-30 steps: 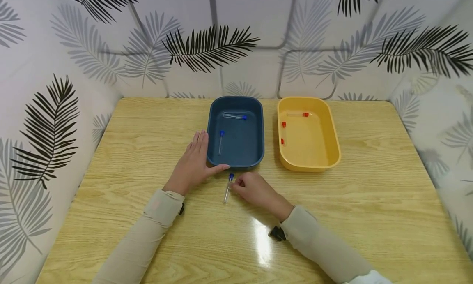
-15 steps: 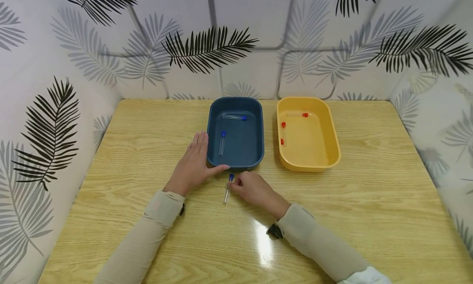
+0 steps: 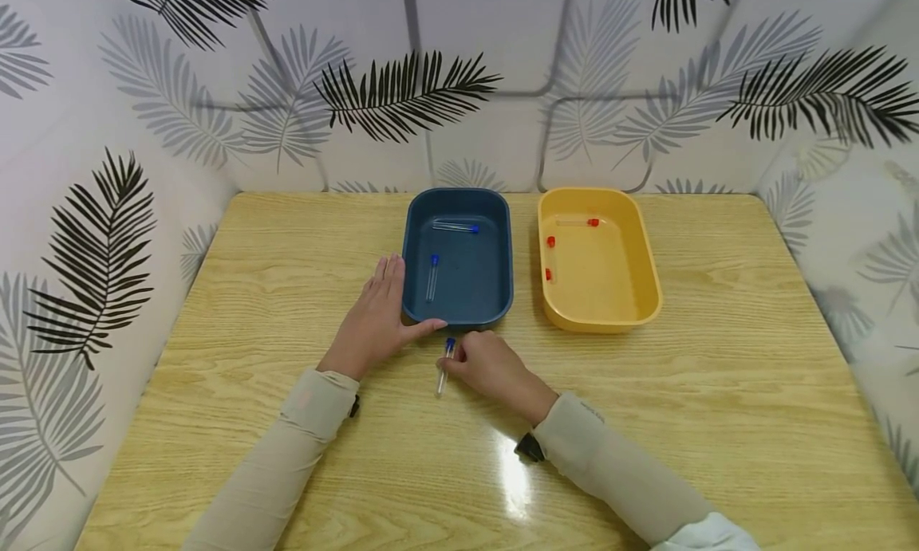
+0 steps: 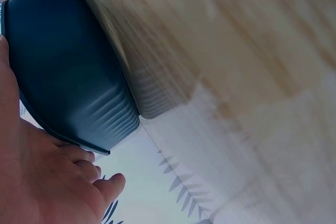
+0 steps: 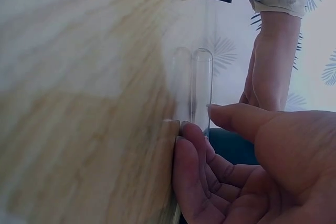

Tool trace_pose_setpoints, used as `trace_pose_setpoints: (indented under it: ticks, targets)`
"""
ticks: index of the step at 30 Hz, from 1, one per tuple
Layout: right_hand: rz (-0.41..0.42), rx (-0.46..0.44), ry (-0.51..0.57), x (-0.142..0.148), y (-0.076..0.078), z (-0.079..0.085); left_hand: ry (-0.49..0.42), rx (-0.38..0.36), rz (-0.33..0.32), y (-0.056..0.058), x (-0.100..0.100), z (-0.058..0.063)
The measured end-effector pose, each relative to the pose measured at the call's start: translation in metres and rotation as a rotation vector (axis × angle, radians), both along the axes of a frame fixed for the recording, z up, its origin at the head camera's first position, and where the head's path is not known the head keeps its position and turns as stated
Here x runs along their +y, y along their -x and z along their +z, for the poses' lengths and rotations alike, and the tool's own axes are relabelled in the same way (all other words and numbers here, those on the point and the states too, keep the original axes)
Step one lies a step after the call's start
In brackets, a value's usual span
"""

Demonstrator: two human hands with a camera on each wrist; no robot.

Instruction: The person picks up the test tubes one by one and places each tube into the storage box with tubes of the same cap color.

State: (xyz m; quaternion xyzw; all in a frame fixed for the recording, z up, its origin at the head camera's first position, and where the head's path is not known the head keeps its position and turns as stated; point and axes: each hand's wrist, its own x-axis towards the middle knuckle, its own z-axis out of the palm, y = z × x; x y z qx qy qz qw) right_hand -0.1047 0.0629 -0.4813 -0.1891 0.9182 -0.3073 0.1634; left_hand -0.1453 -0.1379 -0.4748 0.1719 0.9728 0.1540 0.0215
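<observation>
My right hand (image 3: 495, 371) pinches a clear test tube (image 5: 203, 85) between thumb and curled fingers, low at the table top. Its blue cap (image 3: 450, 343) points toward the dark blue bin (image 3: 477, 280), just beyond it. Along the bin's left wall lies my left hand (image 3: 369, 324), fingers straight, with the thumb stretched along the near rim. Inside the bin are two tubes with blue caps, one lying crosswise (image 3: 455, 227) at the back and one lengthwise (image 3: 432, 278) on the left. The left wrist view shows the bin's outer wall beside the left fingers (image 4: 107, 187).
A yellow bin (image 3: 610, 272) stands to the right of the blue one, a narrow gap between them. Several red caps show in it, at its left side and back. Both bins stand on a wooden table (image 3: 732, 360), near the leaf-patterned backdrop (image 3: 502, 136).
The right thumb has come over the tube, which has barely shifted. The right wrist has moved slightly left. One tube in the blue bin has shifted a little right. The left hand stays put.
</observation>
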Motion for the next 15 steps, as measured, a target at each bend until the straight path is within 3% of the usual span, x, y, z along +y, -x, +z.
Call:
trace_pose_setpoints:
  ticks: [15]
  targets:
    - [-0.012,-0.043,-0.015,0.0013,-0.0059,0.0020,0.000,-0.001,0.002,-0.0005,-0.0002,0.0008]
